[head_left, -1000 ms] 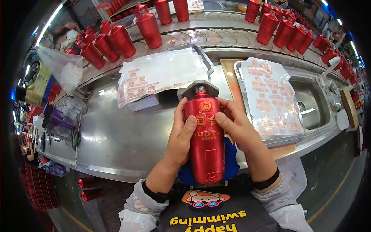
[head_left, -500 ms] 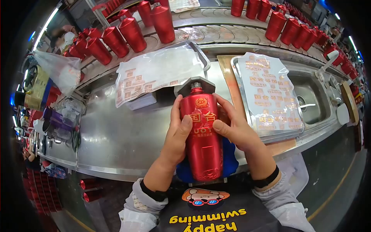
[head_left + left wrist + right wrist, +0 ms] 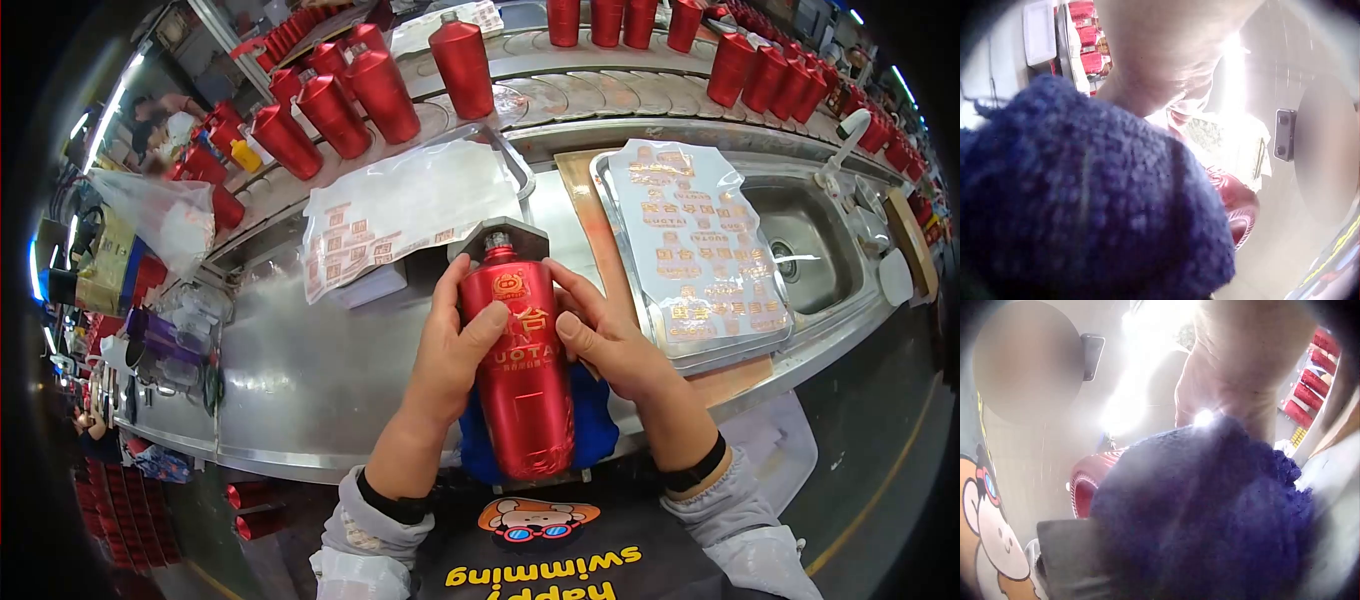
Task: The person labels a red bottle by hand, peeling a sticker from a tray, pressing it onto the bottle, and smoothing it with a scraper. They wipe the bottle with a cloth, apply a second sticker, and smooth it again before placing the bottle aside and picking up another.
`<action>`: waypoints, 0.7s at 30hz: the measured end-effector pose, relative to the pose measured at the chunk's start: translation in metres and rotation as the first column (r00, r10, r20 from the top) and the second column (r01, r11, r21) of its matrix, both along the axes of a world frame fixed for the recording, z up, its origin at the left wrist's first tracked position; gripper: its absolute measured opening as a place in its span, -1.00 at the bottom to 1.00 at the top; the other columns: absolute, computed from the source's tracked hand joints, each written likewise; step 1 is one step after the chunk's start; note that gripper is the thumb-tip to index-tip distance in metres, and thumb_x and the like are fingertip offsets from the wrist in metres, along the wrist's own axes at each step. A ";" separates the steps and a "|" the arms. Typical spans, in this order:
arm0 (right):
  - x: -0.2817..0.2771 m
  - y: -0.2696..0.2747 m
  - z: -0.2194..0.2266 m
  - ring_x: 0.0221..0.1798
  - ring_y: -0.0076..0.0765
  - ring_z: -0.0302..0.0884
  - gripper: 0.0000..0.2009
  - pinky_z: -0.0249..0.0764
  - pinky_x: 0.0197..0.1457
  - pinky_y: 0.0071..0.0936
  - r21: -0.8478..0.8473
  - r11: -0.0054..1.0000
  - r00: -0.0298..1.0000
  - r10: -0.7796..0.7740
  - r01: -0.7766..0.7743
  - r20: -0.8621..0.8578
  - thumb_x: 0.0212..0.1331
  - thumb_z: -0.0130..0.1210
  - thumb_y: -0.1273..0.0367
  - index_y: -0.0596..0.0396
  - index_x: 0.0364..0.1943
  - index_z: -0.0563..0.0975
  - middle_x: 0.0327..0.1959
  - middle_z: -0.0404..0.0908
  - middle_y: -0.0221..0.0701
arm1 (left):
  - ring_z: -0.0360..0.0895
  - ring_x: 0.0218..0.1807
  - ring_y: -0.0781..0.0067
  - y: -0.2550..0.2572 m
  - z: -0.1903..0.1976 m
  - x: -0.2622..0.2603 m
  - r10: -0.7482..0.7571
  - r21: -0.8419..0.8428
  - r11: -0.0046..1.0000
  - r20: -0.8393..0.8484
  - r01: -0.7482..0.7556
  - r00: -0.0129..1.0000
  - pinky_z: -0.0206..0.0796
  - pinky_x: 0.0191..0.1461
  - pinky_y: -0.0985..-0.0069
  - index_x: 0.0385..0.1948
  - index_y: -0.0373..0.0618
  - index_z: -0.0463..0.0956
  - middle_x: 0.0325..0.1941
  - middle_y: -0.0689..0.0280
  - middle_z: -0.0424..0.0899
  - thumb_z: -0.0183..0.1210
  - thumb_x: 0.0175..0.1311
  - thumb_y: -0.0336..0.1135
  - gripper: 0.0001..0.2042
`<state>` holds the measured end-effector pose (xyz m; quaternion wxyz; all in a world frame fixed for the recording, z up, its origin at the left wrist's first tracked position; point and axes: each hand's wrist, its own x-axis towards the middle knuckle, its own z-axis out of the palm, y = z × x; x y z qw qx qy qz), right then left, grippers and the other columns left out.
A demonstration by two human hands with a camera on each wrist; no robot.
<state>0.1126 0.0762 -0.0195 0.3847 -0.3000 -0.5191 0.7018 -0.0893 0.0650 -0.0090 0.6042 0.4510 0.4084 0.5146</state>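
A red bottle (image 3: pixel 525 400) with gold lettering lies tilted, its neck pointing away from the body, over a blue cloth pad (image 3: pixel 594 420). The left hand (image 3: pixel 447 350) grips its left side near the shoulder, thumb on the front. On the other side the right hand (image 3: pixel 617 345) holds it, thumb by the lettering. Behind the neck stands a grey angular holder (image 3: pixel 525 240). In the left wrist view blue fabric (image 3: pixel 1085 200) hides most of the bottle (image 3: pixel 1241 200). The right wrist view shows the bottle's base (image 3: pixel 1085 487) beside similar fabric (image 3: pixel 1210 512).
A tray with a blank-looking sheet (image 3: pixel 400 200) lies at the left, over a white box (image 3: pixel 370 285). Another tray carries a gold-printed sheet (image 3: pixel 690 240) at the right, next to a sink (image 3: pixel 800 240). Red bottles (image 3: pixel 462 70) stand on the conveyor (image 3: pixel 590 95) behind.
The conveyor bottles have shifted to the right. Both hands keep their grip on the bottle; its top has moved slightly left, and the left thumb now covers part of the lettering.
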 end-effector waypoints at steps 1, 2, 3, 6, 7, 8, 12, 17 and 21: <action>0.000 -0.001 0.001 0.43 -0.16 0.18 -0.21 0.15 0.45 -0.30 0.005 1.000 1.000 -0.008 0.008 0.008 0.37 0.06 0.06 0.22 0.48 -0.04 0.40 0.19 -0.02 | 0.31 0.32 0.30 0.002 0.003 0.002 0.007 -0.002 1.000 -0.060 -0.007 0.998 0.19 0.37 0.41 0.42 -0.39 -0.09 0.34 0.00 0.26 0.25 0.28 -0.11 -0.15; 0.000 -0.002 0.000 0.42 -0.16 0.19 -0.22 0.16 0.44 -0.31 0.016 1.000 1.000 -0.021 0.021 0.017 0.38 0.04 0.06 0.22 0.48 -0.03 0.40 0.20 -0.02 | 0.31 0.32 0.30 0.003 0.005 0.003 0.013 -0.005 1.000 -0.119 -0.013 0.993 0.20 0.36 0.41 0.41 -0.39 -0.07 0.33 0.00 0.26 0.27 0.25 -0.14 -0.14; -0.001 -0.003 -0.002 0.41 -0.16 0.21 -0.23 0.18 0.42 -0.31 0.026 0.999 0.999 -0.034 0.033 0.027 0.39 0.03 0.07 0.23 0.47 -0.02 0.39 0.21 -0.02 | 0.33 0.31 0.31 0.004 0.004 0.003 0.019 -0.006 1.000 -0.136 -0.019 0.991 0.22 0.35 0.41 0.41 -0.39 -0.07 0.32 0.00 0.28 0.29 0.23 -0.14 -0.14; 0.001 -0.004 -0.015 0.37 -0.18 0.27 -0.25 0.23 0.38 -0.34 0.100 0.992 0.995 -0.084 0.079 0.055 0.39 0.04 0.08 0.25 0.46 0.01 0.37 0.26 -0.01 | 0.37 0.27 0.33 0.006 0.004 0.007 0.027 -0.010 1.000 -0.169 -0.029 0.985 0.26 0.31 0.41 0.40 -0.37 -0.04 0.27 0.00 0.33 0.30 0.21 -0.15 -0.15; 0.001 -0.005 -0.019 0.36 -0.19 0.29 -0.25 0.24 0.37 -0.35 0.137 0.987 0.993 -0.099 0.090 0.064 0.39 0.05 0.09 0.25 0.46 0.02 0.36 0.28 -0.01 | 0.38 0.25 0.33 0.005 0.007 0.008 0.024 -0.018 0.999 -0.167 -0.027 0.986 0.27 0.31 0.41 0.39 -0.37 -0.03 0.26 0.01 0.34 0.30 0.21 -0.15 -0.15; 0.000 -0.005 -0.021 0.34 -0.21 0.32 -0.26 0.26 0.35 -0.37 0.173 0.980 0.991 -0.114 0.100 0.074 0.38 0.05 0.10 0.25 0.46 0.03 0.34 0.30 -0.01 | 0.40 0.23 0.34 0.004 0.008 0.009 0.021 -0.025 0.999 -0.165 -0.026 0.986 0.28 0.30 0.41 0.39 -0.36 -0.02 0.25 0.02 0.36 0.30 0.21 -0.14 -0.16; -0.001 -0.008 -0.019 0.22 -0.34 0.43 -0.30 0.35 0.25 -0.45 0.217 0.969 0.987 -0.140 0.120 0.079 0.39 0.05 0.17 0.23 0.46 0.04 0.27 0.39 -0.05 | 0.42 0.21 0.35 0.003 0.005 0.010 0.026 -0.043 0.999 -0.069 -0.029 0.997 0.30 0.28 0.42 0.38 -0.35 -0.01 0.23 0.04 0.38 0.29 0.22 -0.15 -0.18; 0.007 -0.012 -0.003 0.03 -0.49 0.52 -0.48 0.48 0.02 -0.56 0.141 0.961 0.970 -0.243 0.239 0.013 0.37 0.04 0.38 0.24 0.35 0.21 0.02 0.57 -0.21 | 0.41 0.22 0.34 0.007 0.000 0.004 0.027 -0.002 1.000 -0.051 -0.027 0.998 0.28 0.30 0.40 0.38 -0.33 0.01 0.25 0.03 0.37 0.30 0.20 -0.16 -0.19; 0.022 -0.008 0.010 -0.19 -0.54 0.58 -0.76 0.50 -0.16 -0.61 0.008 0.956 0.955 -0.294 0.294 -0.025 0.34 0.03 0.47 0.14 0.05 0.37 -0.18 0.63 -0.32 | 0.42 0.21 0.32 0.012 0.014 0.006 0.048 0.085 0.996 -0.377 -0.017 0.925 0.29 0.28 0.39 0.34 -0.35 0.08 0.24 0.00 0.36 0.33 0.15 -0.16 -0.20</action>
